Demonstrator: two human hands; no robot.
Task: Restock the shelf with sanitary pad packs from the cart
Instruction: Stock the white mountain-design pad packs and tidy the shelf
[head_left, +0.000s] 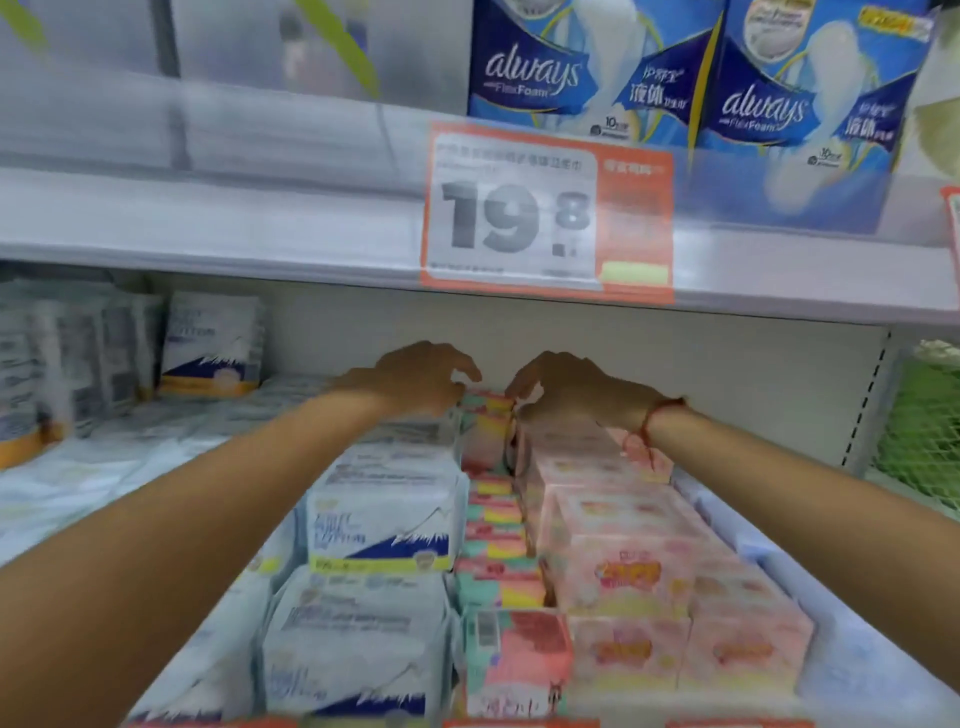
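Observation:
Both my arms reach deep into the lower shelf (857, 639). My left hand (421, 382) and my right hand (563, 389) meet at the back of a narrow row of colourful pink-green-yellow pad packs (493, 540). Their curled fingers close on the rearmost colourful pack (485, 415), which stands upright and slightly above the row. White-and-blue packs (382, 525) fill the row to the left, pale pink packs (623, 561) the row to the right. The cart is out of view.
The upper shelf edge carries an orange price tag reading 19.8 (545, 213), with blue Always packs (597, 67) above it. More white packs (210, 343) stand at the back left. A green netted item (919, 431) sits at the far right behind a perforated upright.

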